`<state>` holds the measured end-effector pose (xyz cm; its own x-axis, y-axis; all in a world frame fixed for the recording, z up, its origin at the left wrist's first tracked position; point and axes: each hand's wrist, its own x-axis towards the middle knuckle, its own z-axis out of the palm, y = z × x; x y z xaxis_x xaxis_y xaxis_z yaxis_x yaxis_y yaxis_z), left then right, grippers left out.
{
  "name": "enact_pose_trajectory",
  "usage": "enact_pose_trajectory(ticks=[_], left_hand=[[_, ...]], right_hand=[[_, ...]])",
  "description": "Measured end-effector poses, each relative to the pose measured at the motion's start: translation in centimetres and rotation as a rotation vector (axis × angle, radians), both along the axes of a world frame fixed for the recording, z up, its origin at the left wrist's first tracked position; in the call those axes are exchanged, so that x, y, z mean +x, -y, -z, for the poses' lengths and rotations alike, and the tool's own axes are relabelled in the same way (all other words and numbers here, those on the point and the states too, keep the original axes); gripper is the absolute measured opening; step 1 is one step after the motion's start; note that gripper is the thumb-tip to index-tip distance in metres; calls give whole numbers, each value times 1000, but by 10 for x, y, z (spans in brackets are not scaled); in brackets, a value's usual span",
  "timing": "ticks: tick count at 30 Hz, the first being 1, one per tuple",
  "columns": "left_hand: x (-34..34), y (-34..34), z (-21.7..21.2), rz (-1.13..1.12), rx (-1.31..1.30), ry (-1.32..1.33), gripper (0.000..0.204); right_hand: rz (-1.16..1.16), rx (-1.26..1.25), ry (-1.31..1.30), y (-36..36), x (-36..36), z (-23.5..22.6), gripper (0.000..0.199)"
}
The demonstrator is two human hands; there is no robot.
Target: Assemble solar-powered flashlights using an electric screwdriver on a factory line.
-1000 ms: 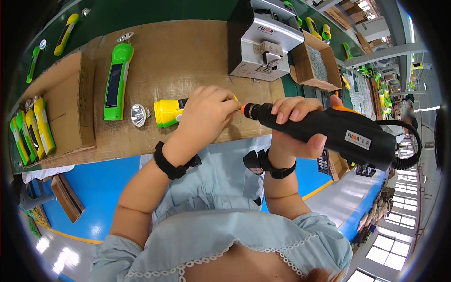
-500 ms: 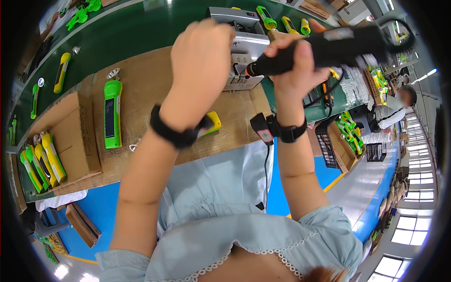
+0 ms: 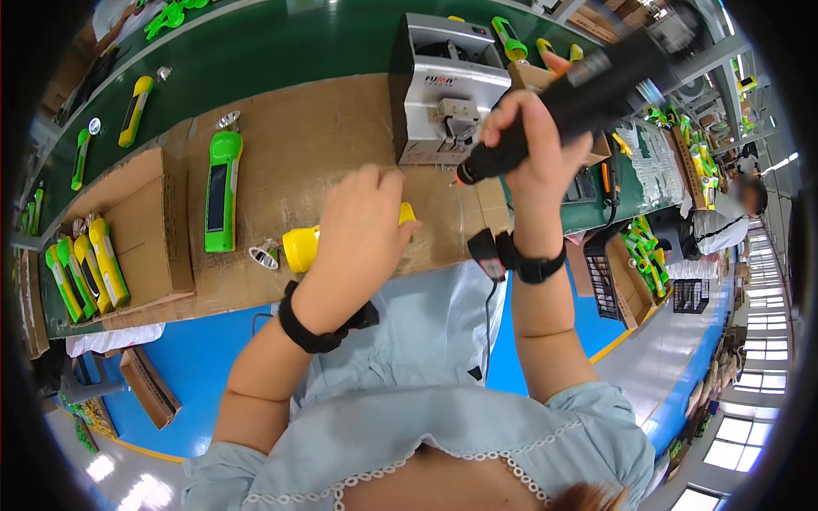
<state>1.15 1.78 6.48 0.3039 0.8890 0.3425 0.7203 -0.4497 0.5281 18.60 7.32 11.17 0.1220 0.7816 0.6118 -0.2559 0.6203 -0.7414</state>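
Note:
My right hand (image 3: pixel 541 149) is wrapped around a black electric screwdriver (image 3: pixel 588 89), tilted with its tip down and to the left. The tip is over the cardboard, just in front of a silver-and-black screw feeder (image 3: pixel 452 85). Below and left of that, my left hand (image 3: pixel 362 221) is closed over a yellow flashlight (image 3: pixel 301 249) lying on the cardboard. Its round head sticks out left of the hand; the hand hides its middle. Beside that head lies a shiny reflector (image 3: pixel 264 255) with a wire. Farther left rests a green flashlight (image 3: pixel 223 192), a second reflector (image 3: pixel 227 120) at its top.
An open cardboard box (image 3: pixel 175 221) at the left holds several green and yellow flashlights. A cardboard sheet (image 3: pixel 298 128) covers part of the green bench (image 3: pixel 315 43). Black wristbands are on both wrists, one with a cord (image 3: pixel 490 319). More flashlights fill a box (image 3: pixel 635 294) at right.
My left hand has come down from in front of the screw feeder onto the yellow flashlight. The screwdriver's tip has drawn back from the feeder's front and now points lower. The view has shifted slightly.

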Motion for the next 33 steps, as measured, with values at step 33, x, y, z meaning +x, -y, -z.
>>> enact_pose_trajectory(ticks=[33], left_hand=[[6, 12, 70, -65, 106, 55, 47]], right_hand=[[-35, -89, 143, 47, -42, 60, 52]])
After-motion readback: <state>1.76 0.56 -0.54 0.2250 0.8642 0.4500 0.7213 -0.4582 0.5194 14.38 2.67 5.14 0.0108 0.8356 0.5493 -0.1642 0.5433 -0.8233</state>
